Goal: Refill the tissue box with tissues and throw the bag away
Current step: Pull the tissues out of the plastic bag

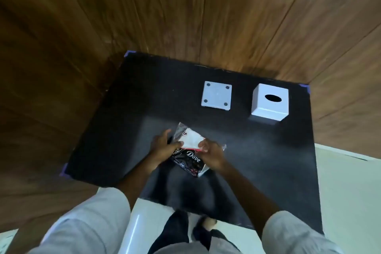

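Head view: black table [132, 109] set against wood-panelled wall [185, 6], pale floor [348, 192] at right and below. Tissue bag [188, 156] held above near half of table, clear plastic with dark printed lower part marked "Dove", white tissues [190, 139] showing in its upper end. Left hand [162, 147] closed on bag's left edge, thumb over the front; right hand [212, 153] pinching the tissues' right edge, fingers closed on bag. White tissue box [269, 102] upright at far right of table, oval slot on top. White base plate [216, 96] with four dark pads lying just left of box, apart from it. Light sleeves [88, 218] at bottom corners
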